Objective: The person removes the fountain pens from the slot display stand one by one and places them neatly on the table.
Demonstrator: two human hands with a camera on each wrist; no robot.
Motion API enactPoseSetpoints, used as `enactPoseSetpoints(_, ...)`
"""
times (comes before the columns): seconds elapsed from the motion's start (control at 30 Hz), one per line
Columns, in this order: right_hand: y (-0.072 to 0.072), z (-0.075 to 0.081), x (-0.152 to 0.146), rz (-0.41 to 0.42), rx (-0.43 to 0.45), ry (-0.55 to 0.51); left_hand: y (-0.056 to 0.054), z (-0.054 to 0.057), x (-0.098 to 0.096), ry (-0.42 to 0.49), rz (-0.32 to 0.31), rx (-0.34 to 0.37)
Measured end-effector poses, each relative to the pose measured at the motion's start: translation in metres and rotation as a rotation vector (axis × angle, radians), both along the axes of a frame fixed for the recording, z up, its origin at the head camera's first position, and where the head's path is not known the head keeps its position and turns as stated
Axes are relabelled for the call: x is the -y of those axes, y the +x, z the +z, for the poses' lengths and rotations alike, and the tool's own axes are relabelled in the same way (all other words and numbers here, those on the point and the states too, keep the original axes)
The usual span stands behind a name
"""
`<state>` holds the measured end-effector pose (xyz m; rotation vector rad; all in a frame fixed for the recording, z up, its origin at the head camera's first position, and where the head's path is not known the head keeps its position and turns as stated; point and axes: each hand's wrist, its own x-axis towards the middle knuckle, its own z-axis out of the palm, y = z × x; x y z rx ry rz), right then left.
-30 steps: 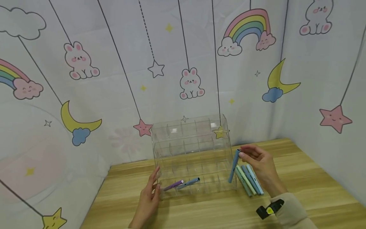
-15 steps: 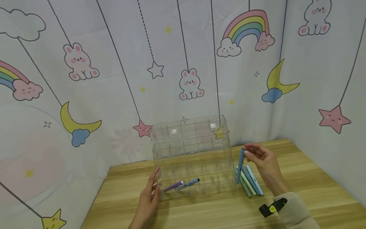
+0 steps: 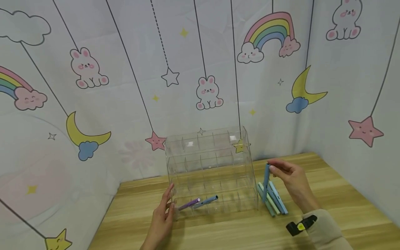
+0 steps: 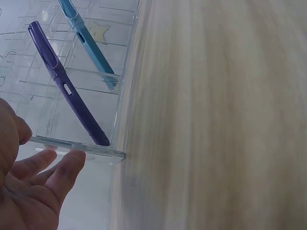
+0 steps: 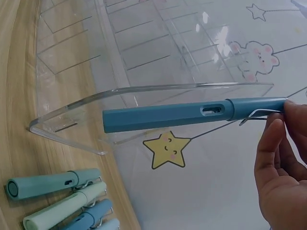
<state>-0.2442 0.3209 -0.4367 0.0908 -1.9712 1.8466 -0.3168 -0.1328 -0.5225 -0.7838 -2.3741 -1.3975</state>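
My right hand (image 3: pixel 292 178) pinches a blue pen (image 5: pixel 168 115) by its cap end, holding it upright above the table beside the rack's right side. My left hand (image 3: pixel 162 215) rests its fingertips against the left side panel of a clear acrylic rack (image 3: pixel 215 165) with tiers of small compartments. In the rack's lowest tier lean a purple pen (image 4: pixel 67 86) and a blue-teal pen (image 4: pixel 91 48), side by side toward the left. Below the held pen lie several pens in a row, among them a dark green pen (image 5: pixel 43 184) and a pale green pen (image 5: pixel 64 206).
The rack stands on a wood-grain table (image 3: pixel 218 232). Behind and to both sides hangs a white curtain (image 3: pixel 125 62) printed with rabbits, stars and moons. A black strap device (image 3: pixel 301 225) sits on the right wrist.
My right hand has moved a little to the right with the blue pen, away from the rack's side and over the loose pens. The left hand stays on the rack.
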Motion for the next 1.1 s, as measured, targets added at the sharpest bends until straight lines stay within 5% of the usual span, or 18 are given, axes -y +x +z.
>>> enactPoseSetpoints(0.33, 0.003, 0.002, -0.023, -0.016, 0.184, 0.200, 0.000, 0.001, -0.001, 0.019, -0.019, -0.027)
enactPoseSetpoints(1.1, 0.002, -0.009, -0.051, -0.047, 0.258, 0.251, 0.001, 0.000, -0.001, 0.020, -0.009, -0.018)
